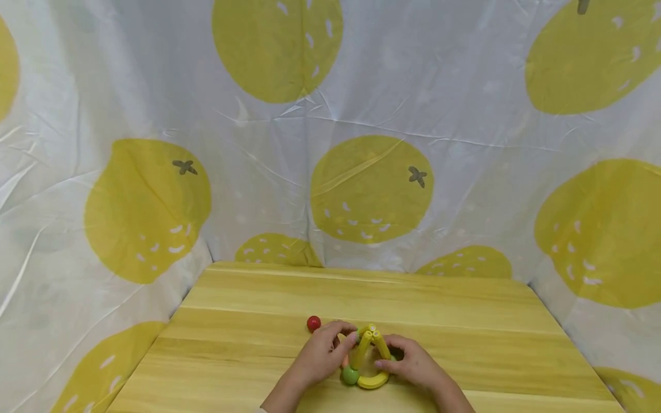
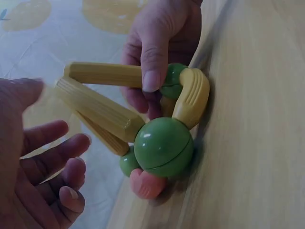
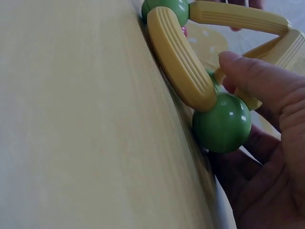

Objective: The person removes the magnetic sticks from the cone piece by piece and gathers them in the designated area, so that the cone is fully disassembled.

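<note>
A building-toy frame stands on the table, with yellow straight rods (image 1: 362,351) leaning together at the top. Its base joins green balls (image 2: 163,145) with a curved yellow piece (image 3: 181,59); a pink piece (image 2: 147,183) juts out beside one ball. My right hand (image 1: 415,361) pinches the lower end of a straight rod next to a green ball (image 3: 221,123), thumb in front and fingers behind. On the frame's other side, my left hand (image 2: 52,167) is held with fingers loosely bent and nothing in them, apart from the rods in the left wrist view.
A red ball (image 1: 313,323) lies on the wooden table (image 1: 232,321), just beyond the left hand. Behind and at both sides of the table hangs a white curtain (image 1: 258,172) printed with large yellow fruit.
</note>
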Demonstrator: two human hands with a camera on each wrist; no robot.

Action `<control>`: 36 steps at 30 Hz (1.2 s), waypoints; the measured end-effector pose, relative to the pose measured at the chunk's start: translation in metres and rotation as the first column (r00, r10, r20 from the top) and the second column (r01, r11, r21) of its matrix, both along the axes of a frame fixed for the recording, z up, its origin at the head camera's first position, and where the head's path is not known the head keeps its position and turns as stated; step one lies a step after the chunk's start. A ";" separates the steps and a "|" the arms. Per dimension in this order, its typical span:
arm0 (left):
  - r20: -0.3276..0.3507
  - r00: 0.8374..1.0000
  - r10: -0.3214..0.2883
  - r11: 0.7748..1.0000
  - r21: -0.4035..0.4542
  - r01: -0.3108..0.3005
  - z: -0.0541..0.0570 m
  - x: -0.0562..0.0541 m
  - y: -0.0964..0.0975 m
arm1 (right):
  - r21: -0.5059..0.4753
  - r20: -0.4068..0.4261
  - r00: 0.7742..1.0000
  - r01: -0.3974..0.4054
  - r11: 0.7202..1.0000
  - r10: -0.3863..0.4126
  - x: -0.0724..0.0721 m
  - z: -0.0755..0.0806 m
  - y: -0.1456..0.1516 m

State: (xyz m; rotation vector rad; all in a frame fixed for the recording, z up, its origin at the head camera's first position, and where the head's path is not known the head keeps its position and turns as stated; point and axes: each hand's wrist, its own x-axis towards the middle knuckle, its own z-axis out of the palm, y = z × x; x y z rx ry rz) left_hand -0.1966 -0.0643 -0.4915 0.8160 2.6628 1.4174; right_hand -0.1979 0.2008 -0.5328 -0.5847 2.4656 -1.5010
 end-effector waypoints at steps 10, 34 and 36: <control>0.055 0.997 -0.046 0.994 -0.098 0.051 -0.009 0.005 0.013 | 0.044 -0.049 0.997 0.062 0.997 -0.059 -0.002 -0.001 -0.002; -0.082 0.994 -0.074 0.989 -0.137 0.062 -0.017 -0.001 0.005 | 0.047 -0.002 0.985 0.171 0.984 -0.171 0.000 0.007 0.001; -0.083 0.994 -0.075 0.988 -0.141 0.063 -0.017 -0.001 0.005 | 0.052 -0.004 0.984 0.175 0.983 -0.175 0.000 0.007 0.001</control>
